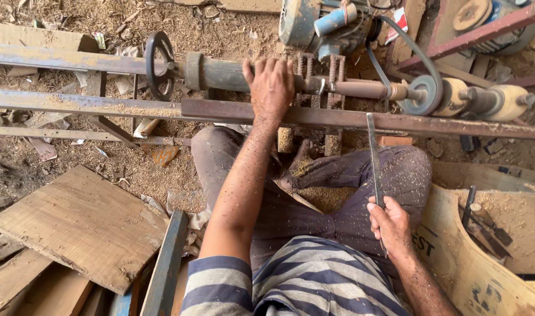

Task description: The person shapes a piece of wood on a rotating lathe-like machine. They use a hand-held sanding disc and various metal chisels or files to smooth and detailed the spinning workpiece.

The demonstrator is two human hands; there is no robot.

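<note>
A rusty wood lathe (pixel 220 73) lies across the view, with a black handwheel (pixel 160 64) at its left end. My left hand (pixel 269 88) rests palm-down on the lathe's grey tailstock barrel, fingers spread over it. A brown wooden workpiece (pixel 367 89) is mounted to the right of that hand. My right hand (pixel 389 225) grips a long flat metal chisel (pixel 373 155), whose blade points up and leans on the steel rest bar (pixel 338 119). I sit on the ground with sawdust on my crossed legs.
A belt and pulley (pixel 422 96) run up to a blue motor (pixel 314 23) at the top. A thick wooden board (pixel 83 225) lies at lower left. A curved plywood bin (pixel 484 257) holding several tools stands at right. Sawdust covers the ground.
</note>
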